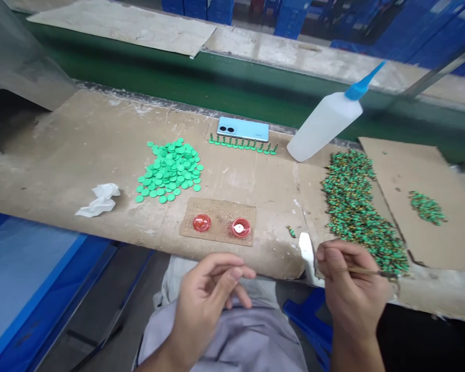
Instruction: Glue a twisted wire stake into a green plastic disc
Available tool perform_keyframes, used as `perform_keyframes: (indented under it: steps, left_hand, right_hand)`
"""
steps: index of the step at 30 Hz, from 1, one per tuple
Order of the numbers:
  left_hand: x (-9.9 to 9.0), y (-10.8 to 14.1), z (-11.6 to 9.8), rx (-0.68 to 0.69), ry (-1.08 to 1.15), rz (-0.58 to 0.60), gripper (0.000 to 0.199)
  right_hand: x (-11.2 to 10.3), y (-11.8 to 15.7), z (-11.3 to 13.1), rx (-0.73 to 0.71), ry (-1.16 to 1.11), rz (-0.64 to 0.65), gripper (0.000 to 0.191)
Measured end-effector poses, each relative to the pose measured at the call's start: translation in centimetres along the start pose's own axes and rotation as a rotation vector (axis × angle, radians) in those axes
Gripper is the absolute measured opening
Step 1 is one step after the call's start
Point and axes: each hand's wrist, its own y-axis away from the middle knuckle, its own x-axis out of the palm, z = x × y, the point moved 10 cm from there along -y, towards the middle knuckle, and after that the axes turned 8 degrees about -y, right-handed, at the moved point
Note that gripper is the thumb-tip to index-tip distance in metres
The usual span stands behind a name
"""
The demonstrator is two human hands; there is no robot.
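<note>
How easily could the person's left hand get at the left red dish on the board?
Probably easily: the left hand hangs just before the bench edge, and nothing seems to stand between it and the red dish on the board.

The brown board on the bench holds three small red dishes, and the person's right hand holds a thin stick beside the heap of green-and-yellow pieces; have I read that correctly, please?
Not quite: the head view shows the brown board holding two small red dishes, not three. The rest stands: the right hand holds a thin stick beside the heap of green-and-yellow pieces.
</note>
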Motion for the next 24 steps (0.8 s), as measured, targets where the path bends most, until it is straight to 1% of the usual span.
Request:
perform_keyframes:
  steps: [1, 3, 5, 7, 10, 12, 13, 16, 18, 21, 22, 24]
  left_hand:
    - [-1.0, 0.2, -0.7, 0.070, -0.068, -0.069, 0.026]
    - [-3.6, 0.7, -2.2, 0.199, -0.222, -0.253, 0.013]
    - [-5.9, 1.1, -3.5, 0.290, -0.359, -0.397, 0.003]
    - [-8.1, 1.0, -4.3, 0.351, -0.444, -0.483, 0.006]
    - [-11.1, 0.7, -5.7, 0.489, -0.557, -0.600, 0.011]
    - [-13.0, 0.7, -6.6, 0.579, -0.597, -0.705, 0.010]
    - [-13.8, 0.4, -6.8, 0.601, -0.609, -0.734, 0.008]
    - [-15.2, -1.0, -7.4, 0.598, -0.650, -0.759, 0.006]
    - [-15.7, -1.9, -8.3, 0.639, -0.667, -0.781, 0.007]
    - [-15.2, -3.6, -10.1, 0.765, -0.645, -0.727, 0.010]
    - [-14.9, -4.3, -10.6, 0.791, -0.635, -0.697, 0.014]
    - [-14.6, -5.6, -11.2, 0.824, -0.624, -0.680, 0.018]
  right_hand:
    - [0.2, -0.1, 0.3, -0.047, -0.026, 0.011, 0.013]
    - [0.3, -0.4, 0.8, -0.134, -0.082, 0.016, 0.016]
    - [0.1, -0.9, 1.1, -0.186, -0.131, 0.003, 0.017]
    - [-0.3, -1.6, 1.1, -0.200, -0.174, -0.014, 0.020]
    - [-1.3, -2.6, 1.1, -0.193, -0.224, -0.043, 0.022]
    - [-2.0, -3.1, 1.0, -0.184, -0.242, -0.063, 0.022]
    - [-2.2, -3.2, 1.0, -0.179, -0.245, -0.070, 0.021]
    - [-2.2, -3.3, 0.5, -0.152, -0.232, -0.057, 0.016]
    - [-1.5, -3.1, 0.3, -0.150, -0.205, -0.029, 0.015]
    - [-0.2, -2.3, 0.2, -0.200, -0.150, 0.012, 0.015]
    - [0.3, -2.0, 0.3, -0.230, -0.126, 0.020, 0.016]
    - [1.1, -1.3, 0.7, -0.302, -0.070, 0.029, 0.015]
